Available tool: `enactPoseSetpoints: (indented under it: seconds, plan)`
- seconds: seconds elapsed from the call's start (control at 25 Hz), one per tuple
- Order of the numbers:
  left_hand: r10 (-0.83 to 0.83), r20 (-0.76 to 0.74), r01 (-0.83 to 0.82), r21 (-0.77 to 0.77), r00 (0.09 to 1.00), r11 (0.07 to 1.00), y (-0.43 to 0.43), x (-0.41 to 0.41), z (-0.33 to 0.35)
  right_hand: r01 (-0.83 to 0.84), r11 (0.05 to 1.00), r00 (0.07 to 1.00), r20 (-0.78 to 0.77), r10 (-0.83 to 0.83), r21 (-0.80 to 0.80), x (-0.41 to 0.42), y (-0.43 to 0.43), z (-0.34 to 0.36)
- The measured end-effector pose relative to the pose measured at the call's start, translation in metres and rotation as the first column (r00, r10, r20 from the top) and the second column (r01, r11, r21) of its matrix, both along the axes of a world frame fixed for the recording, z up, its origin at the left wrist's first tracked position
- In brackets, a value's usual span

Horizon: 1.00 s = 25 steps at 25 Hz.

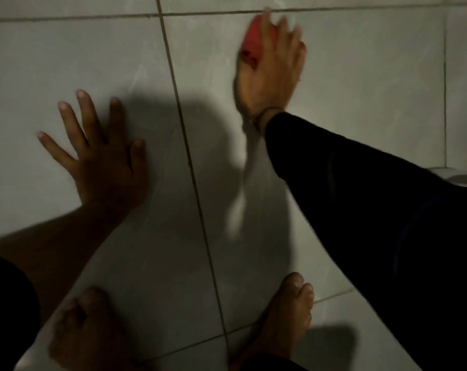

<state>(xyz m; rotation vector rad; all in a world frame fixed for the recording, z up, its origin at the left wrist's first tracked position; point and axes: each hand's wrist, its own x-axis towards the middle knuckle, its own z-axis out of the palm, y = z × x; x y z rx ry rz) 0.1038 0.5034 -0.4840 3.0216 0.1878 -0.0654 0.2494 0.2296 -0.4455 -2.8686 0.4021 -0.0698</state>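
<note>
Scrubbing a pale floor tile with a red scrubber, far up the frame just short of the top grout seam. Cannot tell sponge from brush; too blurred. Held under the right hand, palm down on top and fingers laid over it toward the far seam, probably so arm weight goes straight into the tile. Only the thumb-side edge of the red showing, the rest covered by the hand. Smeared fingertips, so likely mid-stroke. Exact finger curl lost in the blur.

Black sleeve down to the wrist, thin band at the cuff, arm stretched long to reach the far tile.

Left hand holding nothing, flat on the neighbouring tile with fingers spread wide, well apart from the scrubber, across the long grout line. Most likely a prop, taking body weight during the forward lean.

Whitish streak on the tile below the right wrist, possibly suds or wet glare.

Bare left foot and bare right foot at the near edge, either side of the grout line, a low squat stance by the look of it. White fixture edge at far right, kind unclear. Dim light, heavy shadow between the arms.
</note>
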Motion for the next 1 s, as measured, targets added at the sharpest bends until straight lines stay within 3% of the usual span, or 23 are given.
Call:
enactPoseSetpoints:
  seconds: [0.08, 0.16, 0.28, 0.32, 0.4, 0.44, 0.52, 0.6, 0.64, 0.72, 0.8, 0.88, 1.0]
  plan:
    - [0.01, -0.06, -0.01, -0.003, 0.998, 1.0, -0.003, 0.001, 0.007, -0.242, 0.97, 0.97, 0.018, 0.243, -0.016, -0.025, 0.044, 0.001]
    - [0.003, -0.14, -0.006, -0.019, 0.99, 1.0, -0.003, 0.001, 0.021, -0.469, 0.882, 0.883, 0.001, 0.47, 0.049, -0.087, 0.062, 0.007]
    - [-0.053, -0.392, 0.022, -0.082, 0.919, 0.996, 0.003, 0.011, 0.059, -0.644, 0.751, 0.725, -0.197, 0.66, 0.146, -0.17, 0.009, 0.03]
    - [-0.096, -0.46, 0.062, -0.088, 0.883, 0.994, 0.003, 0.01, 0.075, -0.595, 0.788, 0.74, -0.275, 0.614, 0.157, -0.173, -0.016, 0.036]
    - [-0.22, -0.548, 0.166, -0.147, 0.807, 0.975, -0.001, -0.001, 0.111, -0.295, 0.946, 0.873, -0.366, 0.323, 0.132, -0.141, -0.053, 0.044]
    - [-0.266, -0.571, 0.188, -0.193, 0.777, 0.963, -0.009, -0.014, 0.129, -0.17, 0.977, 0.903, -0.377, 0.208, 0.132, -0.115, -0.067, 0.047]
    - [-0.272, -0.623, 0.104, -0.293, 0.734, 0.951, -0.029, -0.038, 0.164, -0.101, 0.944, 0.878, -0.418, 0.233, 0.313, -0.074, -0.076, 0.063]
    - [-0.194, -0.688, -0.132, -0.391, 0.699, 0.911, -0.054, -0.039, 0.195, -0.032, 0.767, 0.856, -0.379, 0.352, 0.64, -0.075, -0.055, 0.095]
    - [-0.142, -0.724, -0.275, -0.426, 0.675, 0.862, -0.072, -0.031, 0.214, 0.167, 0.604, 0.876, -0.398, 0.272, 0.78, -0.094, -0.044, 0.122]
    - [-0.053, -0.766, -0.501, -0.468, 0.64, 0.728, -0.112, -0.011, 0.258, 0.452, 0.281, 0.879, -0.476, 0.02, 0.847, -0.141, -0.038, 0.182]
    - [-0.082, -0.784, -0.564, -0.511, 0.616, 0.648, -0.158, 0.004, 0.311, 0.52, 0.007, 0.841, -0.51, -0.183, 0.854, -0.19, -0.051, 0.244]
    - [-0.197, -0.827, -0.588, -0.522, 0.527, 0.618, -0.203, 0.011, 0.359, 0.496, -0.106, 0.808, -0.503, -0.307, 0.862, -0.23, -0.064, 0.301]
    - [-0.437, -0.837, -0.515, -0.547, 0.329, 0.66, -0.28, 0.001, 0.426, 0.496, -0.262, 0.631, -0.551, -0.547, 0.828, -0.279, -0.113, 0.384]
